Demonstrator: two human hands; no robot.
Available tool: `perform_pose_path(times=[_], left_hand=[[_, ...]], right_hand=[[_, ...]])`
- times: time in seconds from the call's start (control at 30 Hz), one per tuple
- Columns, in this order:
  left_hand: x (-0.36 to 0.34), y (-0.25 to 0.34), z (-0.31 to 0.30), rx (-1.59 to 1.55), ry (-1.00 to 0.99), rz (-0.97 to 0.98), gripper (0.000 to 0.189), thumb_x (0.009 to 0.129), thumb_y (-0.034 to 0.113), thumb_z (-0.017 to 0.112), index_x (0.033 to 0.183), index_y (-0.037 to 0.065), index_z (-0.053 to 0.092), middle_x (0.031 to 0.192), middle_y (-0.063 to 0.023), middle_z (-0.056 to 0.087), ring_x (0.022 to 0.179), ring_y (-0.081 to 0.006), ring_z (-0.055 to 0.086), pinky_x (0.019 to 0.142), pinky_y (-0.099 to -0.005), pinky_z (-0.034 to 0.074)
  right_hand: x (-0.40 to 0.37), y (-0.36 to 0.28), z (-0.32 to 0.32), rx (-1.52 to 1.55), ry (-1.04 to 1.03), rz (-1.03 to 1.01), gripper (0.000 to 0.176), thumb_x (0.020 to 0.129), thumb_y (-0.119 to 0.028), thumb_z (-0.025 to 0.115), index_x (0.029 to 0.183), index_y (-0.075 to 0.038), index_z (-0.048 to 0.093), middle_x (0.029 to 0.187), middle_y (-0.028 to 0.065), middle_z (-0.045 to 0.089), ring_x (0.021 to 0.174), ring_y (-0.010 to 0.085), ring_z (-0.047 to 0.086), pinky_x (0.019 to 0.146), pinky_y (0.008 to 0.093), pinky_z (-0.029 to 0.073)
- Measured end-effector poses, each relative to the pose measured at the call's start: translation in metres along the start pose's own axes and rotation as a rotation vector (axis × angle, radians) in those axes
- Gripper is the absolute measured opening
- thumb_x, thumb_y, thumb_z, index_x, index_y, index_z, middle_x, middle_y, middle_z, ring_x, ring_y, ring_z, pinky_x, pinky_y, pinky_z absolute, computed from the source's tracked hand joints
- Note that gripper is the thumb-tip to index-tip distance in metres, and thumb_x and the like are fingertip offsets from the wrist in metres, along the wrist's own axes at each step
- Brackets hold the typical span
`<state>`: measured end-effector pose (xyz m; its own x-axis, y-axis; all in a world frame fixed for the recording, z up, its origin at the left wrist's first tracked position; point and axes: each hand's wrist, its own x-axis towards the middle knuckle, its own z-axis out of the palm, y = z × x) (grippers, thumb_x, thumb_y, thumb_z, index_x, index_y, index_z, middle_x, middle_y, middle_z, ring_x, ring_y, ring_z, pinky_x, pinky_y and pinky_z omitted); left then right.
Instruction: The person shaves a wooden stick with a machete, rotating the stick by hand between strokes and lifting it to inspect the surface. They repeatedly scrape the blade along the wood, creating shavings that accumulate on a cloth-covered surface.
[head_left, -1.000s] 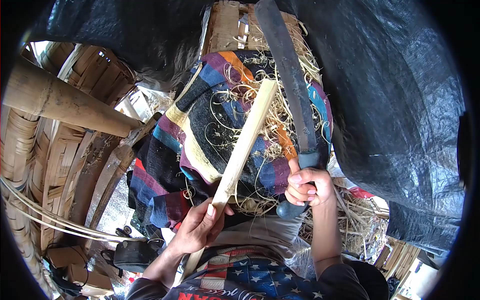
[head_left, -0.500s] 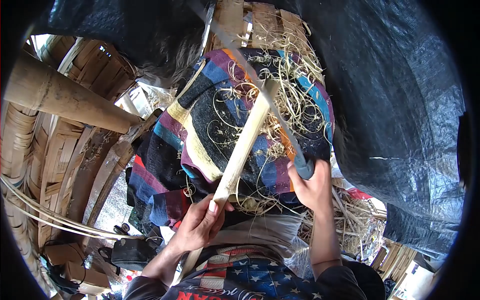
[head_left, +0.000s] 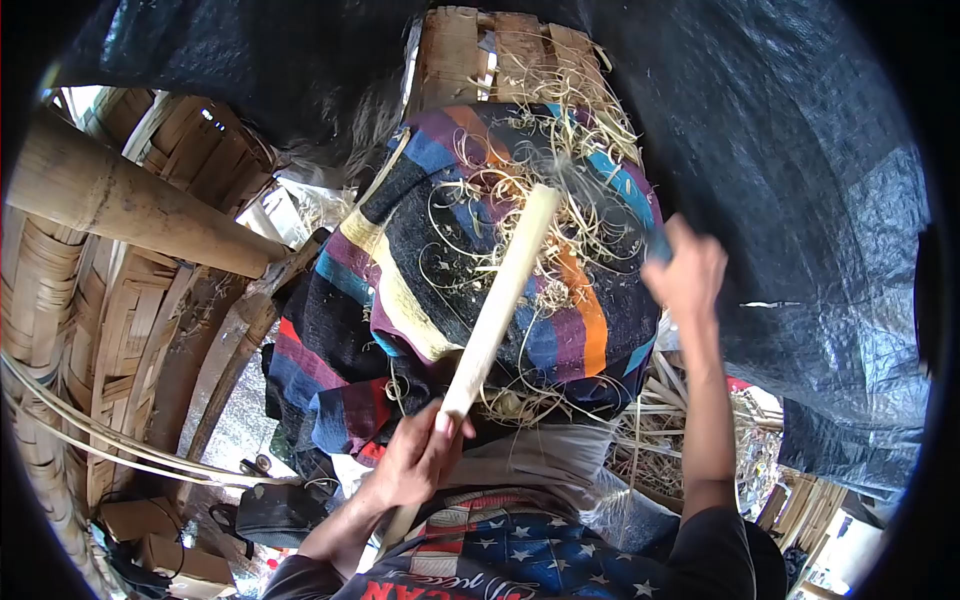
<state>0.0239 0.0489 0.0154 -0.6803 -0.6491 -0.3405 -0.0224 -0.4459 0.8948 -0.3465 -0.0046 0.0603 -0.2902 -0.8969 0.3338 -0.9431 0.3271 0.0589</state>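
A pale bamboo strip (head_left: 505, 300) slants up from the lap over a striped cloth (head_left: 400, 290). Around its lower part my left hand (head_left: 415, 455) is closed. To the right of the strip, my right hand (head_left: 688, 270) is closed on the handle of a long knife (head_left: 657, 243). The knife's blade is smeared by motion and reaches up and left over the curly shavings (head_left: 590, 215), near the strip's upper end; whether it touches the strip cannot be made out.
A thick bamboo pole (head_left: 140, 205) crosses the left side. Wooden slats (head_left: 450, 55) stand beyond the cloth. Dark plastic sheeting (head_left: 800, 230) hangs on the right. A black bag (head_left: 280, 515) and cardboard boxes (head_left: 180, 570) lie at the lower left.
My right hand has moved up and to the right with the knife, whose blade no longer crosses the middle of the strip. My left hand has shifted slightly right and down, still holding the strip.
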Motion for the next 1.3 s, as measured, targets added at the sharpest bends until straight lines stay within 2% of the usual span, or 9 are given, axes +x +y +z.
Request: perform_pose_path(times=[0.1,0.27,0.37,0.53,0.7,0.83,0.9,1.17,1.3], left_hand=[[-0.01,-0.002,0.0,-0.063,0.05,-0.021,0.034,0.109,0.03,0.037,0.105,0.001,0.054,0.061,0.005,0.043,0.049,-0.0032,0.037,0.046,-0.0219,0.03],[0.007,0.006,-0.008,-0.189,0.042,-0.032,0.038,0.109,0.032,0.033,0.108,0.0,0.053,0.063,0.0043,0.04,0.049,-0.004,0.034,0.046,-0.0217,0.031],[0.01,0.009,-0.004,-0.203,0.018,-0.057,0.039,0.109,0.033,0.033,0.107,-0.001,0.052,0.063,0.0044,0.04,0.049,-0.0038,0.034,0.046,-0.0214,0.03],[0.005,0.011,-0.001,-0.101,0.03,-0.036,0.037,0.109,0.032,0.034,0.107,0.0,0.052,0.063,0.0039,0.043,0.05,-0.0037,0.035,0.046,-0.0216,0.03],[-0.001,0.009,0.0,0.011,0.039,-0.044,0.036,0.108,0.032,0.036,0.105,0.0,0.053,0.059,0.0039,0.045,0.047,-0.0041,0.039,0.044,-0.0236,0.031],[-0.013,-0.01,0.012,0.371,0.087,0.281,0.036,0.108,0.032,0.037,0.104,0.0,0.054,0.057,0.0045,0.044,0.046,-0.0052,0.04,0.044,-0.024,0.032],[-0.019,-0.001,0.006,-0.028,-0.061,0.032,0.037,0.108,0.033,0.036,0.104,0.0,0.053,0.058,0.0044,0.044,0.047,-0.0048,0.039,0.044,-0.0236,0.031],[0.023,-0.008,-0.022,-0.123,0.113,-0.122,0.043,0.109,0.034,0.029,0.107,-0.003,0.051,0.06,0.0007,0.04,0.038,-0.0084,0.039,0.036,-0.0234,0.036],[0.034,-0.015,-0.022,-0.058,0.11,-0.106,0.043,0.109,0.033,0.029,0.108,-0.004,0.051,0.06,-0.002,0.044,0.041,-0.0108,0.045,0.04,-0.0239,0.041]], right_hand=[[0.043,0.041,0.003,-0.096,0.017,0.371,0.025,0.083,-0.025,0.067,0.097,-0.005,0.07,0.087,0.023,0.07,0.084,0.0437,0.068,0.077,0.0517,0.055],[0.006,0.027,0.019,0.239,-0.021,0.432,0.025,0.077,-0.024,0.072,0.092,-0.004,0.069,0.094,0.0235,0.07,0.088,0.0459,0.065,0.081,0.0548,0.05],[-0.025,-0.011,0.013,0.343,0.156,0.058,0.019,0.07,-0.015,0.074,0.085,-0.006,0.066,0.073,0.0136,0.066,0.063,0.038,0.064,0.064,0.0453,0.051],[-0.03,-0.034,0.001,0.291,0.261,-0.412,0.023,0.064,-0.016,0.076,0.078,-0.007,0.061,0.067,0.005,0.063,0.057,0.0241,0.062,0.057,0.0381,0.049],[-0.01,-0.025,0.007,0.271,0.263,-0.506,0.022,0.068,-0.018,0.075,0.082,-0.007,0.061,0.064,0.006,0.06,0.055,0.0241,0.061,0.056,0.0379,0.048],[0.024,0.008,0.018,0.028,-0.033,-0.014,0.026,0.069,-0.018,0.073,0.091,-0.006,0.067,0.078,0.0193,0.068,0.074,0.0399,0.068,0.07,0.0501,0.053],[0.051,0.038,0.032,-0.091,-0.109,0.169,0.024,0.075,-0.019,0.069,0.095,-0.007,0.069,0.084,0.0231,0.069,0.082,0.0437,0.067,0.076,0.0537,0.053],[-0.021,0.0,0.016,0.222,-0.242,0.45,0.028,0.078,-0.023,0.072,0.1,-0.005,0.071,0.095,0.0231,0.07,0.098,0.042,0.064,0.087,0.0509,0.049],[-0.042,-0.029,0.002,0.103,-0.275,0.372,0.029,0.077,-0.02,0.075,0.099,-0.002,0.069,0.087,0.0227,0.07,0.079,0.0427,0.068,0.075,0.052,0.053]])
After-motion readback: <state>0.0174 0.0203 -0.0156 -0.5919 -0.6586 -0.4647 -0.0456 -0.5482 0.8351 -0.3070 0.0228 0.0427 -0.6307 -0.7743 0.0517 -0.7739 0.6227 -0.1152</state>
